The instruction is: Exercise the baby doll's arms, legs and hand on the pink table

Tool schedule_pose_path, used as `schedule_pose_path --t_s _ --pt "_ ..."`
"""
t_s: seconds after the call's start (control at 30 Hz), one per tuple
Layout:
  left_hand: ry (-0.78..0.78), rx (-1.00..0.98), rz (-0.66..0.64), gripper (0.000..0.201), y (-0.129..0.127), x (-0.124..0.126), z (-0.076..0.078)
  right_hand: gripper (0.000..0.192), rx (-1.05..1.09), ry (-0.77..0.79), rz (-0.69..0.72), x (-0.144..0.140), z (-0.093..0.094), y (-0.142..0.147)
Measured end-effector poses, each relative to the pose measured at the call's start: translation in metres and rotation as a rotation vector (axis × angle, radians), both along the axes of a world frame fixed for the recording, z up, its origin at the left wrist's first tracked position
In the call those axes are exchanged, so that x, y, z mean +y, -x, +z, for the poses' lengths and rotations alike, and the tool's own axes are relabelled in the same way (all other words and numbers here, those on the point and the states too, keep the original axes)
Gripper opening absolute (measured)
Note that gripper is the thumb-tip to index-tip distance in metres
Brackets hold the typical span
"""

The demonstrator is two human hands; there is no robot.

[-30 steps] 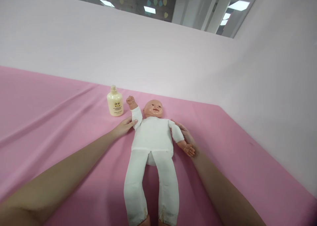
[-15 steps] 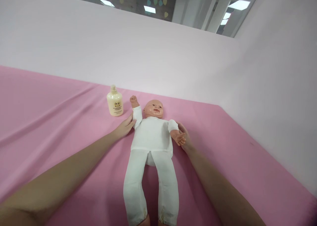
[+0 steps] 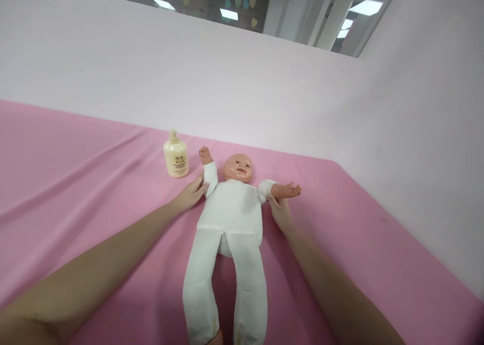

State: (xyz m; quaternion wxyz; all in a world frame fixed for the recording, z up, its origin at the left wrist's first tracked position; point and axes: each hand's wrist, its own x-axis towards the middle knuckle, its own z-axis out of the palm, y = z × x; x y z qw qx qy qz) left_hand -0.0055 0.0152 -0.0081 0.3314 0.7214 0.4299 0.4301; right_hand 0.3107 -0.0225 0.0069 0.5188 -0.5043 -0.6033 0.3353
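Head view: a baby doll (image 3: 230,209) in a white suit was laid on its back on the pink sheet (image 3: 75,184), head toward the pale wall (image 3: 227,83) and legs stretched back toward the wearer, so both of its sides were within easy reach. The left hand (image 3: 191,195) was placed against the doll's raised arm, by the white sleeve just below the small fist; its fingers were seen loosely spread and resting on the cloth rather than clenched, a steadying touch, it was judged, more than a grip. The right hand (image 3: 279,211) was set just under the doll's other arm, which was stretched out sideways above the fingertips; whether those fingers were pinching the sleeve or only propping the arm could not be told, since they were partly hidden by it. With a hand at each shoulder, the doll's body was kept flat and centred between the two forearms. A cream bottle (image 3: 176,156) with a small cap was stood upright on the sheet just beside the doll's raised fist, apart from the left hand yet close enough to be reached. The sheet was seen softly creased on the left.
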Motion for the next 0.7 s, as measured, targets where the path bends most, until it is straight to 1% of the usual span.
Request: schedule_pose_path --t_s 0.07,0.17,0.27,0.4,0.5,0.6,0.7 --pt "0.011 0.007 0.004 0.072 -0.0003 0.0011 -0.0006 0.044 0.005 0.000 -0.020 -0.0041 0.0037 0.0037" --pt "0.028 0.011 -0.007 0.073 -0.0002 0.0030 -0.0018 0.037 0.003 0.008 -0.020 -0.0053 0.0070 0.0065" --pt "0.036 0.012 -0.017 0.076 0.0003 0.0049 -0.0034 0.029 0.005 0.002 -0.055 -0.0036 0.0058 0.0061" --pt "0.030 0.043 -0.005 0.077 0.0009 0.0056 -0.0042 0.026 -0.019 -0.045 -0.080 -0.0023 0.0032 0.0046" --pt "0.020 0.091 0.019 0.077 0.0012 0.0045 -0.0031 0.025 -0.050 -0.047 -0.096 -0.0024 0.0026 0.0043" --pt "-0.001 0.137 0.048 0.077 0.0017 0.0037 -0.0018 0.029 -0.070 -0.029 -0.067 -0.0021 0.0017 0.0048" --pt "-0.016 0.165 0.058 0.076 0.0021 0.0035 -0.0016 0.039 -0.087 0.005 0.007 -0.0016 0.0008 0.0065"
